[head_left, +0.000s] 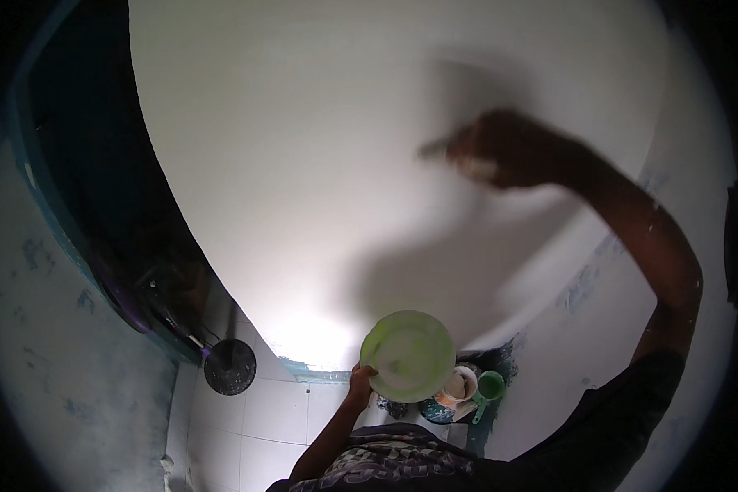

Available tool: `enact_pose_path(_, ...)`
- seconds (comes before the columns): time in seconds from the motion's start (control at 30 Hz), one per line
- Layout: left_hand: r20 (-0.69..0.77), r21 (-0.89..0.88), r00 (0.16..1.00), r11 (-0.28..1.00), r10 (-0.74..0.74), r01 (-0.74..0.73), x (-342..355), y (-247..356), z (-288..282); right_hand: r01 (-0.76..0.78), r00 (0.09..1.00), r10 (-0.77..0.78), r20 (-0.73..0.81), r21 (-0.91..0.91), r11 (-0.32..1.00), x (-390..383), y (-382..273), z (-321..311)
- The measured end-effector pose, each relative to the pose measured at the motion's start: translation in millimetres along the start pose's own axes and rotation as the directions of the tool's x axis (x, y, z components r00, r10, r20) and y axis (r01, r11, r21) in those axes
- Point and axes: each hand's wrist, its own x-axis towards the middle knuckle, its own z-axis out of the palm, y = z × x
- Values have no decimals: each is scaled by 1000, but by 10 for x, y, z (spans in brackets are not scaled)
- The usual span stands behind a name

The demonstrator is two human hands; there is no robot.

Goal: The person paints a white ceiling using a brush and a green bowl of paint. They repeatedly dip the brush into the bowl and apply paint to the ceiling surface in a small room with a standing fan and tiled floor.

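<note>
My left hand [362, 385] grips the rim of a round, light-green plastic basin [407, 355], held level in front of my body. Whitish smears of paste lie on its inside. Raised at the upper right, my right hand [500, 152] is closed round a thin flat tool [431, 150], whose dark edge points left. Blur and dim light hide the tool's exact kind. Behind both hands stretches a broad white wall [303, 164], with the shadow of my arm and hand on it. Whether the tool touches the wall, I cannot tell.
Below the basin, at its right, stand an open tub [461, 383] with whitish stuff in it and a green dipper [490, 385]. A dark round pan-like thing [230, 366] is at the lower left, above pale floor tiles [279, 410]. A dark opening borders the wall's left edge.
</note>
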Motion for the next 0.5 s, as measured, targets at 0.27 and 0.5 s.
enact_pose_path(0.27,47,-60,998,997,41,-38,46,-150,103,-199,592,-369,-717,-573,795,-29,850,-1382)
enact_pose_path(0.5,33,-130,990,983,137,-132,-33,-154,290,108,923,-238,-302,-391,914,32,345,-163)
